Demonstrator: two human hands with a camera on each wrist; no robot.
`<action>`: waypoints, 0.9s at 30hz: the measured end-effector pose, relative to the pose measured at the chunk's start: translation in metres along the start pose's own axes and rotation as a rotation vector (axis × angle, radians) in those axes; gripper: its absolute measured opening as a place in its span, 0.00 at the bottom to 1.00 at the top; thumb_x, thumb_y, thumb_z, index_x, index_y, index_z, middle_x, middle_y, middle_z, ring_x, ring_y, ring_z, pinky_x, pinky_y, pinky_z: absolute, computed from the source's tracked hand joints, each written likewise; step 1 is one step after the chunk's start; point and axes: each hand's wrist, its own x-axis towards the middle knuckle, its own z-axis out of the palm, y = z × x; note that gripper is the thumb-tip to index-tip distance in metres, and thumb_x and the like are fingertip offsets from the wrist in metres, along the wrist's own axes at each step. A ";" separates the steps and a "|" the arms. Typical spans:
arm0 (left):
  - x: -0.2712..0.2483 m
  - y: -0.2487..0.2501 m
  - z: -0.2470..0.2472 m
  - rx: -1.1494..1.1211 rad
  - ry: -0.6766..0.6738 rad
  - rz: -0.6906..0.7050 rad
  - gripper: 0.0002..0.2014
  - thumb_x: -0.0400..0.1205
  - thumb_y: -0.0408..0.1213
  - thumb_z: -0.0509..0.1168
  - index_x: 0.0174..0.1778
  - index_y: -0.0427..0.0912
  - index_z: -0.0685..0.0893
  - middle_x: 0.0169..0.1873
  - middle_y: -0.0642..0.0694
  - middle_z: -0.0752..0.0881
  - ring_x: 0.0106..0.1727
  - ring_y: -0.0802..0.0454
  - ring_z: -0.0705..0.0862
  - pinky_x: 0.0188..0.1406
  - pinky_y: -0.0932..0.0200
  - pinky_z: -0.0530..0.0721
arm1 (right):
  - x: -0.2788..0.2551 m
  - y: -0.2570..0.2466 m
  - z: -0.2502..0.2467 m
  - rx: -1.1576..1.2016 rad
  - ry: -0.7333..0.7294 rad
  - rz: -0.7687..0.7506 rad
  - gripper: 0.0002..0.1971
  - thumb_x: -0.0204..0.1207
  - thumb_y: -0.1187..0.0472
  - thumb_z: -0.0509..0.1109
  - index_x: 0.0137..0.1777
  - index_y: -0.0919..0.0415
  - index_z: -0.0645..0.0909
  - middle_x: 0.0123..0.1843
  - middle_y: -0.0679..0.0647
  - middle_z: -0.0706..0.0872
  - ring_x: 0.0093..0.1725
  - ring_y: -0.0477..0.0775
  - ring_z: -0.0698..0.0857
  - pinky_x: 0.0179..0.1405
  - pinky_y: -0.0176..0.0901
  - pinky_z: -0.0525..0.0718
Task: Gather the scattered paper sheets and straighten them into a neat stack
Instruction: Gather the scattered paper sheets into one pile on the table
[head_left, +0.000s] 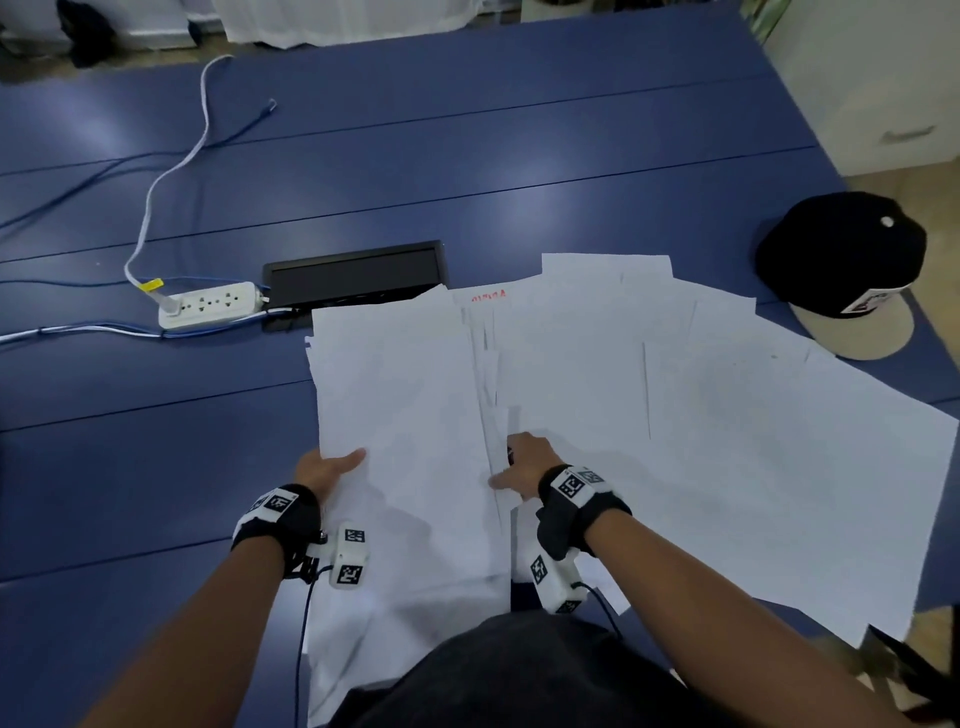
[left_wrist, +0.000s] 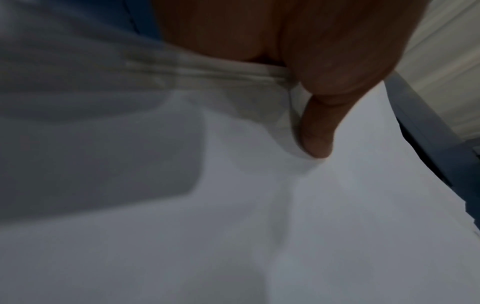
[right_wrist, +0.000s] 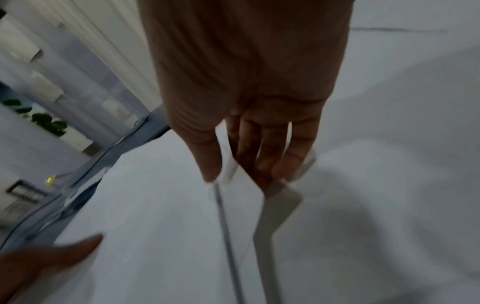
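Observation:
A bundle of white paper sheets (head_left: 405, 395) lies tilted over the near part of the blue table (head_left: 145, 467), its near end reaching my lap. My left hand (head_left: 332, 467) grips its left edge, thumb (left_wrist: 317, 133) on top of the sheets (left_wrist: 259, 205) and fingers hidden beneath. My right hand (head_left: 524, 462) pinches the bundle's right edge, with the thumb (right_wrist: 207, 160) above and the fingers (right_wrist: 272, 156) under the paper edges (right_wrist: 280, 201). More loose sheets (head_left: 701, 415) lie spread and overlapping to the right. The wrist views are blurred.
A black cap (head_left: 841, 260) with a tan brim sits at the right, touching the spread sheets. Behind the bundle are a black cable box (head_left: 358, 275) and a white power strip (head_left: 208, 305) with white and blue cables (head_left: 171, 166). A cabinet (head_left: 883, 104) stands beyond the right edge.

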 end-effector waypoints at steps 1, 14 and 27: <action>0.002 -0.002 0.000 0.023 0.012 0.014 0.22 0.79 0.31 0.72 0.68 0.30 0.80 0.60 0.38 0.84 0.60 0.37 0.83 0.60 0.45 0.79 | -0.003 0.004 -0.008 0.082 0.043 0.000 0.12 0.73 0.57 0.76 0.43 0.59 0.74 0.43 0.51 0.81 0.45 0.53 0.82 0.36 0.36 0.78; 0.010 -0.003 0.012 0.123 0.049 0.172 0.24 0.78 0.29 0.73 0.70 0.30 0.77 0.65 0.39 0.81 0.66 0.38 0.79 0.69 0.35 0.76 | -0.091 0.266 -0.140 0.131 0.476 0.769 0.57 0.65 0.27 0.71 0.87 0.50 0.48 0.87 0.68 0.45 0.84 0.76 0.52 0.80 0.71 0.57; 0.004 0.016 0.054 0.178 0.018 0.193 0.22 0.80 0.27 0.70 0.70 0.27 0.77 0.68 0.30 0.81 0.69 0.31 0.79 0.64 0.46 0.75 | -0.073 0.171 -0.063 0.223 0.721 0.266 0.25 0.87 0.63 0.52 0.84 0.58 0.61 0.77 0.67 0.73 0.75 0.70 0.73 0.73 0.63 0.72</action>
